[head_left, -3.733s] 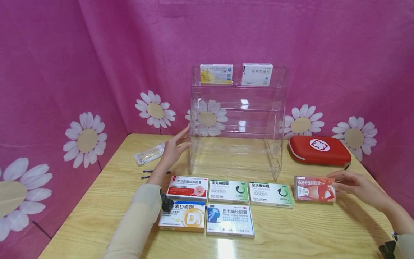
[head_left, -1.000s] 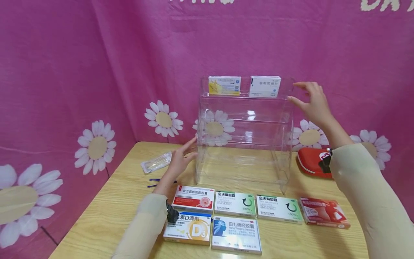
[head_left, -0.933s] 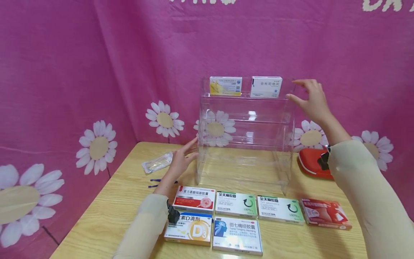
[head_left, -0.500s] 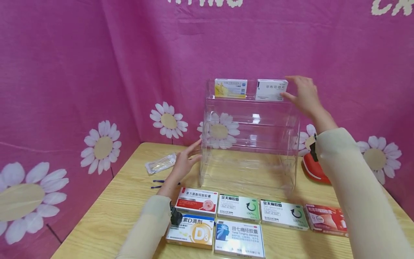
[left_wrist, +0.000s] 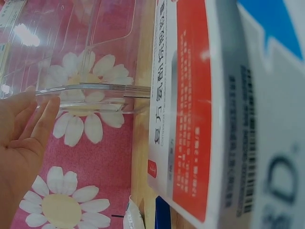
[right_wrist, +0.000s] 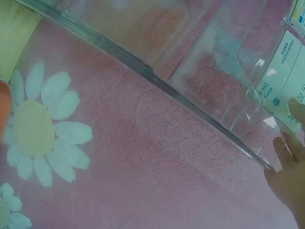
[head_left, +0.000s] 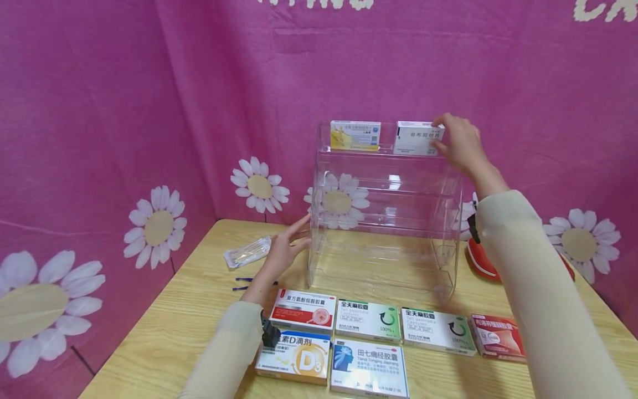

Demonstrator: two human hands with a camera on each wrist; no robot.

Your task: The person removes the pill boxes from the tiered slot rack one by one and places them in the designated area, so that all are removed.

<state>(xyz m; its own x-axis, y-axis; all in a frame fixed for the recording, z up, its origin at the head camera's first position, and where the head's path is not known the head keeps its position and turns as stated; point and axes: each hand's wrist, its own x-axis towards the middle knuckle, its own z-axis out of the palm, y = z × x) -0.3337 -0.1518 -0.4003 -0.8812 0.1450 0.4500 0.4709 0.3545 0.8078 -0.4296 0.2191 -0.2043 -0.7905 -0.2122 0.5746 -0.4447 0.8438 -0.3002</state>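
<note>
The red zip case [head_left: 482, 263] was mostly hidden behind the right sleeve. The right hand [head_left: 461, 143] reached up and pinched the white medicine box [head_left: 417, 138] on the top shelf of the clear plastic rack [head_left: 384, 221]. The left hand [head_left: 284, 249], fingers straight, pressed the rack's left side, low near the wooden desk [head_left: 174, 327].

Clear acrylic shelf rack [head_left: 384, 221], glossy, smooth, glare spots on the tiers. White medicine box [head_left: 417, 138] on the top tier is cardboard, slight sheen. Boxes on the table, e.g. D3 box [head_left: 294, 357], glossy printed cardboard. Table [head_left: 199, 310] is light wood grain, smooth, faintly reflective. Pink backdrop [head_left: 124, 100] is matt woven cloth with printed daisies. Red first-aid case [head_left: 480, 263] looks smooth, semi-gloss. Sleeves [head_left: 538, 288] are beige matt knit.
</note>
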